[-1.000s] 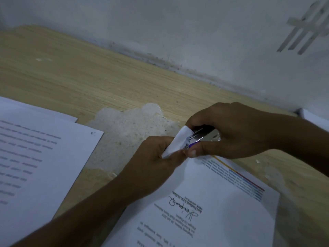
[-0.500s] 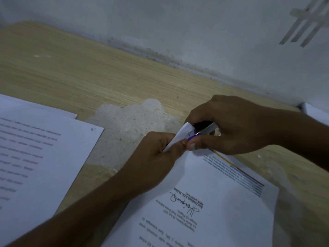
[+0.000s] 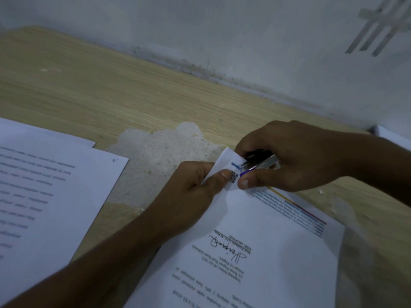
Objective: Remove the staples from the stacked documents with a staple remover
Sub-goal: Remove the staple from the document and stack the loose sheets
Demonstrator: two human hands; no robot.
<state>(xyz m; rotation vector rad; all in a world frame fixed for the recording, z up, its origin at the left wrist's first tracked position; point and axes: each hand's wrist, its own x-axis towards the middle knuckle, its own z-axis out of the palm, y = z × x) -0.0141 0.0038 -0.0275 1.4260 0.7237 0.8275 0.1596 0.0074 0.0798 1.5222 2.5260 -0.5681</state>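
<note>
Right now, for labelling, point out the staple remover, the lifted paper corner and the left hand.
staple remover (image 3: 264, 163), head view, its metal body.
lifted paper corner (image 3: 224, 161), head view, its blank white part.
left hand (image 3: 185, 195), head view, its back.

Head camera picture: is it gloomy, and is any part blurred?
In the head view the light is dim and even, with no glare; text on the white printed sheets at left is smeared; the signature on the white paper document reads sharper; the silver metal staple remover in the grip of the right hand is small and dark.
</note>
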